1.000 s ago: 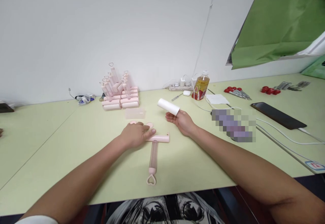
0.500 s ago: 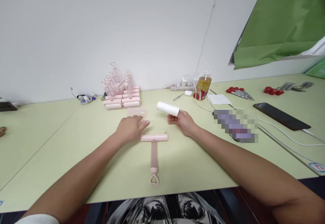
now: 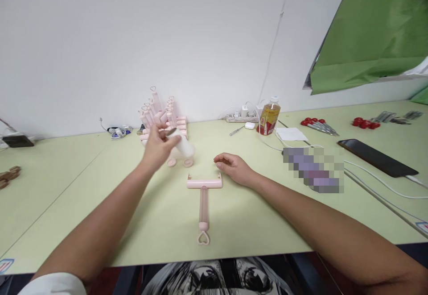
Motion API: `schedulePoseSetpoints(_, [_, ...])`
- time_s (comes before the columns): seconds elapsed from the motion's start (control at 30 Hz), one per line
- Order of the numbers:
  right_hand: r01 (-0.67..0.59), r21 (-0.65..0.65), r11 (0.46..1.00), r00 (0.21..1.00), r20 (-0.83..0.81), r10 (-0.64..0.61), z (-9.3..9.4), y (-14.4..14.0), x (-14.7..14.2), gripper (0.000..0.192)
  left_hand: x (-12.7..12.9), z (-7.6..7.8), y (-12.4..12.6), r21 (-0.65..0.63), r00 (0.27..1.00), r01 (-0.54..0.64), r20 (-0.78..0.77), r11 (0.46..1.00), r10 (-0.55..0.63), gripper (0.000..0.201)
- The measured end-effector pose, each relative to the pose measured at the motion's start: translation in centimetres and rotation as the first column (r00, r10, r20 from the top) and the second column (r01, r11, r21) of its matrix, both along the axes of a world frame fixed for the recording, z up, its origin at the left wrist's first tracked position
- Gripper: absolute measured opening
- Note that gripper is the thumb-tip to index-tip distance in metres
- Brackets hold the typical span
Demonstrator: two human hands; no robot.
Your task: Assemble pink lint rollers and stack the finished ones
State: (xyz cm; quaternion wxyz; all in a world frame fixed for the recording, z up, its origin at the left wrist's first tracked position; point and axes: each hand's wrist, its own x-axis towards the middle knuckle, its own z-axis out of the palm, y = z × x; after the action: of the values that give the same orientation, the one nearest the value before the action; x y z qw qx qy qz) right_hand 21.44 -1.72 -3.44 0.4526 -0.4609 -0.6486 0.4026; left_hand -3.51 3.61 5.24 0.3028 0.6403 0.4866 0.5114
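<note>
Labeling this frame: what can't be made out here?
Head view only.
- White roll in left hand: motion-blurred, grip unclear.
- Pixelated patch masks something on the table.
- Bottle label: too small to read.
- Pink roller stack: partly behind the left hand.
- Right hand: palm hidden, looks empty.

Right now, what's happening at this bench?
A person is working on a pink lint roller. The left hand holds a white paper roll lifted above the table, over two small pink caps. The right hand rests empty beside the bare roller handle, which lies flat with its heart end toward the person. Finished rollers are stacked by the wall.
</note>
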Motion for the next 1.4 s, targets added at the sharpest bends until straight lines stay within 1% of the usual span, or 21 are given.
schedulePoseSetpoints(0.03, [0.011,-0.013,1.000,1.000,0.015,-0.011,-0.1,0.1,0.1,0.023,-1.4,0.3,0.9,0.025,0.992,-0.090,-0.084,0.996,0.091,0.053])
schedulePoseSetpoints(0.1, [-0.003,-0.021,1.000,0.999,0.042,0.004,-0.1,0.2,0.2,0.023,-3.7,0.3,2.6,0.045,0.934,-0.264,-0.238,0.964,0.266,0.057])
schedulePoseSetpoints(0.17, [-0.038,-0.003,0.999,0.995,0.094,0.038,-0.1,0.1,0.3,0.023,-5.0,-0.5,4.0,0.031,0.873,-0.352,-0.350,0.935,0.340,0.059])
schedulePoseSetpoints(0.2, [-0.057,0.019,0.998,0.990,0.133,0.054,-0.1,0.0,0.3,0.021,-5.4,-1.0,4.5,0.027,0.849,-0.369,-0.397,0.929,0.348,0.057])
schedulePoseSetpoints(0.3, [-0.122,0.102,0.987,0.962,0.258,0.092,0.2,-0.4,0.3,0.015,-5.5,-2.2,5.3,0.023,0.814,-0.391,-0.458,0.920,0.358,0.055])
schedulePoseSetpoints(0.37, [-0.161,0.121,0.980,0.945,0.305,0.117,0.3,-0.6,0.3,0.013,-5.3,-2.3,5.6,0.028,0.807,-0.392,-0.469,0.920,0.358,0.055])
schedulePoseSetpoints(0.53, [-0.207,0.114,0.972,0.921,0.356,0.155,0.5,-0.7,0.5,0.015,-5.2,-1.7,6.1,0.055,0.768,-0.404,-0.521,0.913,0.371,0.059])
schedulePoseSetpoints(0.67, [-0.304,0.122,0.945,0.876,0.424,0.228,0.8,-0.9,0.5,0.022,-5.1,-2.4,6.6,-0.002,0.735,-0.378,-0.609,0.926,0.298,0.063])
schedulePoseSetpoints(0.77, [-0.351,0.081,0.933,0.835,0.478,0.273,1.1,-1.2,0.4,0.027,-4.8,-3.0,6.6,-0.021,0.715,-0.369,-0.645,0.929,0.270,0.067])
schedulePoseSetpoints(0.8, [-0.352,0.067,0.933,0.829,0.485,0.278,1.1,-1.3,0.4,0.026,-4.6,-3.2,6.3,0.007,0.702,-0.381,-0.649,0.925,0.294,0.069])
schedulePoseSetpoints(0.87, [-0.343,0.053,0.938,0.830,0.485,0.276,1.1,-1.4,0.3,0.022,-3.8,-3.4,5.6,0.151,0.658,-0.394,-0.642,0.906,0.393,0.068])
schedulePoseSetpoints(0.9, [-0.338,0.052,0.940,0.834,0.480,0.273,1.0,-1.4,0.4,0.020,-3.3,-3.6,5.0,0.257,0.637,-0.368,-0.630,0.894,0.444,0.065])
schedulePoseSetpoints(0.93, [-0.333,0.055,0.941,0.837,0.476,0.269,0.9,-1.3,0.4,0.018,-2.6,-3.9,4.5,0.357,0.641,-0.285,-0.619,0.890,0.454,0.058])
schedulePoseSetpoints(0.97, [-0.331,0.058,0.942,0.839,0.475,0.266,0.8,-1.3,0.4,0.017,-1.8,-4.3,3.9,0.405,0.669,-0.139,-0.634,0.904,0.387,0.051])
schedulePoseSetpoints(1.0, [-0.332,0.061,0.941,0.838,0.477,0.265,0.7,-1.2,0.4,0.017,-1.0,-4.7,3.4,0.395,0.677,0.059,-0.691,0.917,0.254,0.046])
schedulePoseSetpoints(1.03, [-0.333,0.065,0.941,0.836,0.483,0.262,0.7,-1.1,0.5,0.018,-0.3,-5.2,3.0,0.346,0.643,0.233,-0.756,0.909,0.123,0.044])
schedulePoseSetpoints(1.07, [-0.333,0.069,0.940,0.833,0.489,0.259,0.7,-1.0,0.5,0.018,0.4,-5.6,2.6,0.281,0.588,0.340,-0.808,0.897,0.030,0.044])
schedulePoseSetpoints(1.13, [-0.335,0.076,0.939,0.827,0.501,0.255,0.7,-1.0,0.5,0.017,1.4,-6.5,2.2,0.158,0.498,0.373,-0.865,0.914,-0.054,0.046])
schedulePoseSetpoints(1.2, [-0.340,0.078,0.937,0.823,0.507,0.257,0.7,-0.9,0.6,0.016,1.8,-7.1,2.2,0.092,0.451,0.324,-0.890,0.942,-0.068,0.051])
schedulePoseSetpoints(1.3, [-0.355,0.077,0.932,0.815,0.514,0.268,0.8,-0.9,0.6,0.016,1.5,-7.4,2.3,0.113,0.430,0.223,-0.903,0.968,0.007,0.052])
schedulePoseSetpoints(1.4, [-0.359,0.093,0.929,0.812,0.521,0.262,0.9,-0.9,0.6,0.014,1.1,-7.4,2.2,0.139,0.431,0.182,-0.901,0.973,0.048,0.051])
